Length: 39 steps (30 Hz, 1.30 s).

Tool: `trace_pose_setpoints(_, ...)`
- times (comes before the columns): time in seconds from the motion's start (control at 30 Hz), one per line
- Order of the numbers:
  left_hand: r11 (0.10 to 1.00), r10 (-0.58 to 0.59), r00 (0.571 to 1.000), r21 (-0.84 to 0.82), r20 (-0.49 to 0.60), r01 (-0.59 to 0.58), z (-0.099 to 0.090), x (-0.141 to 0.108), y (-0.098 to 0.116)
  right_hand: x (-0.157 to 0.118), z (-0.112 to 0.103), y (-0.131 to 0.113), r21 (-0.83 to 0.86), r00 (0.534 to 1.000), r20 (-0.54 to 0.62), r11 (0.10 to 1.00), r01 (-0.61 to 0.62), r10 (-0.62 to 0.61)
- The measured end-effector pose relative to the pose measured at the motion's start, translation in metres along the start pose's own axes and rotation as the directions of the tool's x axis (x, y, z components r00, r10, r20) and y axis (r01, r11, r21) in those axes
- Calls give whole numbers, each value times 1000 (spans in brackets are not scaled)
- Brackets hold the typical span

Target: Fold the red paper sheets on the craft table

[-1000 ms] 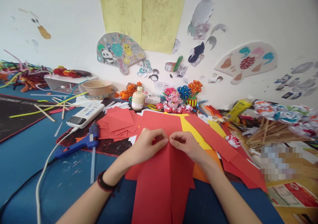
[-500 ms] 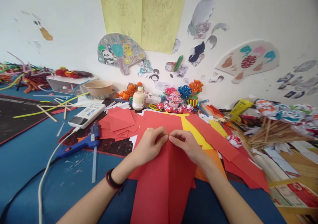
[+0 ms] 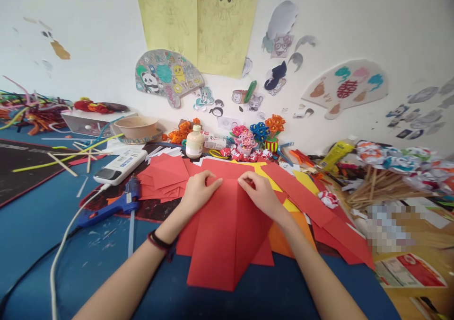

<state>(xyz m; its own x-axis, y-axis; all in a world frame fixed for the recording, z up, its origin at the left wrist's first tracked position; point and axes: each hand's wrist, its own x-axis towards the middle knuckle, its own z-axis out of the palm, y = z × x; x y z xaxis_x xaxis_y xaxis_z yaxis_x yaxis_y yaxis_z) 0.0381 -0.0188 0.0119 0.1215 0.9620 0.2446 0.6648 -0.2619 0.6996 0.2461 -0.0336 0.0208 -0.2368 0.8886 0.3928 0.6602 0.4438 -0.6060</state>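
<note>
A creased sheet of red paper (image 3: 216,235) hangs over the blue table's front part, with a fold line running down it. My left hand (image 3: 200,187) pinches its upper left edge between thumb and fingers. At the upper right, my right hand (image 3: 258,191) grips the same edge close to the fold. Beneath and behind the sheet lie more red papers (image 3: 262,257), partly hidden. An orange sheet (image 3: 282,239) shows under my right forearm. Left of my left hand is a pile of red paper squares (image 3: 166,173).
A blue glue gun (image 3: 109,211) with a glue stick and cord lies left, beside a white power bank (image 3: 120,167). A cream bottle (image 3: 195,142) stands behind. Long red strips (image 3: 301,194) and wooden sticks (image 3: 372,187) with paper-wrapped tops are at right.
The red sheet's lower end has lifted into view. My left hand has slid left along the top edge, away from my right, and the sheet's upper part is spread wider.
</note>
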Motion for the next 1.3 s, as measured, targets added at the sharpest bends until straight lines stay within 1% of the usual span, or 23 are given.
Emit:
trace_pose_setpoints(0.07,986,-87,995,142,-46,92,5,11,-9,13,11,13,-122,1000,-28,992,-11,7)
trace_pose_setpoints(0.13,956,-122,990,261,-70,136,12,18,-16,24,25,27,-228,999,-41,973,-42,33)
trace_pose_setpoints(0.23,913,-130,988,377,-86,153,21,24,-21,31,43,43,-349,996,-63,933,-87,69)
trace_pose_setpoints(0.33,885,-128,988,440,-90,154,26,25,-23,28,51,52,-385,996,-68,919,-82,61)
trace_pose_setpoints(0.5,877,-123,990,459,-74,143,28,25,-26,24,50,56,-372,995,-46,923,-101,91)
trace_pose_setpoints(0.9,874,-129,989,464,-69,146,29,23,-28,23,49,54,-355,996,-46,931,-85,73)
trace_pose_setpoints(1.03,885,-105,990,445,-93,136,26,21,-29,24,50,56,-351,996,-71,933,-81,60)
trace_pose_setpoints(1.13,891,-151,986,423,-68,165,20,18,-28,24,48,56,-340,991,-119,936,-92,54)
trace_pose_setpoints(1.23,886,-177,984,430,-30,173,15,15,-27,20,45,49,-350,979,-194,929,-120,53)
trace_pose_setpoints(1.3,877,-179,983,445,-49,181,15,13,-26,15,45,42,-374,980,-190,920,-119,50)
